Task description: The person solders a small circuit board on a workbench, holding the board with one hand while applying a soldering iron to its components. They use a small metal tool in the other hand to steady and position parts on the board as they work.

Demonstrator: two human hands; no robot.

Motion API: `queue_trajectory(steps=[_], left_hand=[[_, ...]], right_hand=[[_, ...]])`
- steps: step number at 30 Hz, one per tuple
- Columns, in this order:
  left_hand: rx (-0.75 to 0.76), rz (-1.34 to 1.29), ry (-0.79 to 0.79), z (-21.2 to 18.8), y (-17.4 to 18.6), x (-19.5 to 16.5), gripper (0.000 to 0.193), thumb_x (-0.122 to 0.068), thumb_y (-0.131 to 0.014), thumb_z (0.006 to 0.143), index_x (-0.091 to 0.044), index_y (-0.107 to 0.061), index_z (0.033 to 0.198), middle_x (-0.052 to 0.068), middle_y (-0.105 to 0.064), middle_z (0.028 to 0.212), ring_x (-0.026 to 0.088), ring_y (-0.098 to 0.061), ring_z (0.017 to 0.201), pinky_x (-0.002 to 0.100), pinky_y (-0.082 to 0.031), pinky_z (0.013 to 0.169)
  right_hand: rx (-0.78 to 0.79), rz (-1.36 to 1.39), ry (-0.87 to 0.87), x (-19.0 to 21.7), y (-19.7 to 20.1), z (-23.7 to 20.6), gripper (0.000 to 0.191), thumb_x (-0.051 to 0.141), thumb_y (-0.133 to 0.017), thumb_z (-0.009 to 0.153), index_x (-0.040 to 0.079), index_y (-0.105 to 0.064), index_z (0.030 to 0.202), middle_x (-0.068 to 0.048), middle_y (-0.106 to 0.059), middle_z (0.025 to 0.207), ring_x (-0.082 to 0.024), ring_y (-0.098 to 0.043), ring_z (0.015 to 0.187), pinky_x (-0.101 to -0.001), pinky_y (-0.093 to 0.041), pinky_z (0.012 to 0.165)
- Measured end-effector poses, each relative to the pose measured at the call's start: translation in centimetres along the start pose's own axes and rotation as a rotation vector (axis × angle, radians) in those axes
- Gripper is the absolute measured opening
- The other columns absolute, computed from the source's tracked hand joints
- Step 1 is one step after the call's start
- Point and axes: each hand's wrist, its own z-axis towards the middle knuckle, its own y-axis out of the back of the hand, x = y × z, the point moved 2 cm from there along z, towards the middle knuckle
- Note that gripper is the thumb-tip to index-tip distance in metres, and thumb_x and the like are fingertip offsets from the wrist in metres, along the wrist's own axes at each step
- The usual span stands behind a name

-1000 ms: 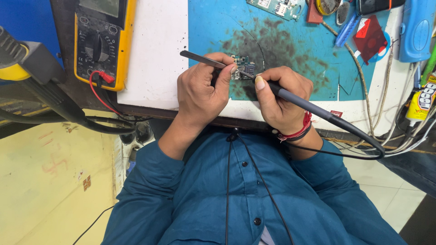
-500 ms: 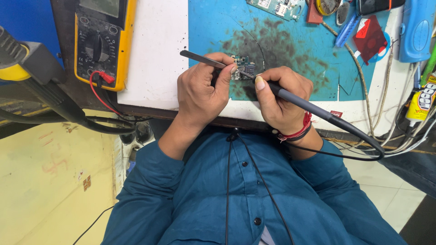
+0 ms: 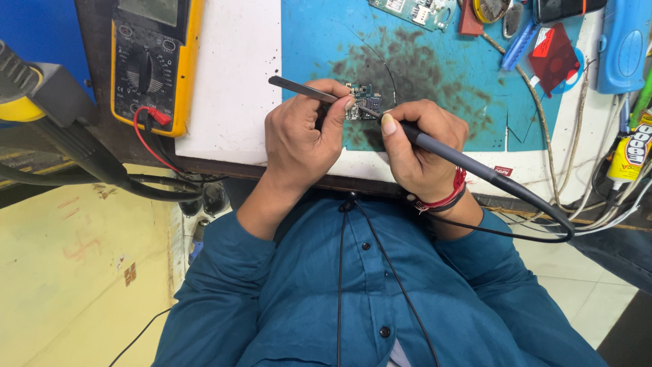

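Here the left hand (image 3: 299, 132) pinches a pair of metal tweezers (image 3: 302, 90) between thumb and forefinger, its fingers (image 3: 334, 109) closed narrow around the shaft; the tweezer tips reach down to a small green circuit board (image 3: 362, 102). The right hand (image 3: 418, 146) grips a dark soldering iron (image 3: 468, 163) like a pen, fingers wrapped tight on the handle, thumb pressed along the front, and the iron's tip meets the board just beside the tweezers. The board lies on a blue mat (image 3: 435, 75), in a patch blackened with soot, close to the near edge of the desk (image 3: 231, 81) and between the two hands. The iron's black cable (image 3: 543, 231) loops off to the right and back across the person's teal shirt (image 3: 353, 299). A red thread band (image 3: 445, 200) sits on the right wrist.

Left of the mat, on the dark edge of the desk, rests a yellow multimeter (image 3: 153, 61) with a red plug in its lower socket. At the mat's far edge lie another green board (image 3: 411, 10), a blue tool (image 3: 519, 44) and a red translucent piece (image 3: 553, 58). A blue case (image 3: 621, 44) and a glue tube (image 3: 631, 153) sit at the far right among pale cables
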Motion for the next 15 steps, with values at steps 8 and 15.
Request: queue_trajectory(steps=[8, 15], left_hand=[[-0.002, 0.008, -0.003, 0.02, 0.04, -0.01, 0.008, -0.012, -0.072, 0.103, -0.005, -0.069, 0.104, 0.004, -0.074, 0.081, 0.011, -0.071, 0.066, 0.025, -0.052, 0.059], [0.005, -0.004, 0.0, 0.02, 0.04, -0.04, 0.008, -0.012, -0.072, 0.103, -0.005, -0.068, 0.105, 0.004, -0.074, 0.081, 0.011, -0.072, 0.067, 0.025, -0.053, 0.059]], right_hand=[[0.003, -0.007, 0.005, 0.08, 0.07, 0.05, 0.011, 0.008, -0.072, 0.102, 0.002, -0.065, 0.096, -0.009, -0.065, 0.078, -0.022, -0.062, 0.066, -0.0317, -0.044, 0.06], [0.006, 0.003, 0.009, 0.15, 0.07, 0.08, 0.011, 0.009, -0.072, 0.102, 0.002, -0.065, 0.096, -0.009, -0.065, 0.079, -0.022, -0.062, 0.065, -0.0317, -0.044, 0.06]])
